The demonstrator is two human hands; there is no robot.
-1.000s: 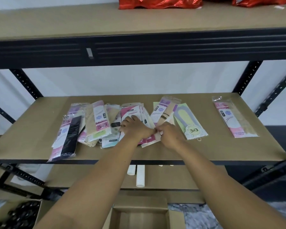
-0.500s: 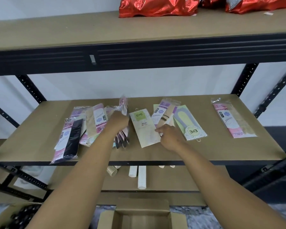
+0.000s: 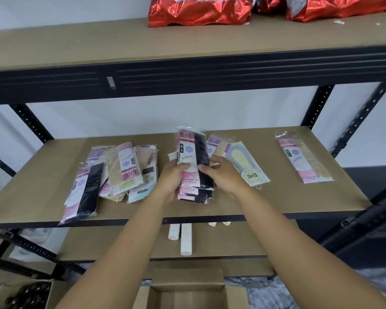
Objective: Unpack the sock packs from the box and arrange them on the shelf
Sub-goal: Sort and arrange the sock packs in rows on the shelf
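Sock pack stack (image 3: 188,152), one, grasped by left fingers (image 3: 182,167) and right fingers (image 3: 216,162), one box (image 3: 186,278)

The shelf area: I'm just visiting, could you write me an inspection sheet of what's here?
Surface: brown shelf board, middle tier of a black metal rack.
Job's things: held stack of sock packs; loose pile lying to its left; yellow pack and single pack to its right; open box below.
Clutter: red foil bags on top tier; white rolls on lower tier.
Hands: left hand and right hand both grip the held stack.
Cables: nothing seen.
Surroundings: white wall behind.
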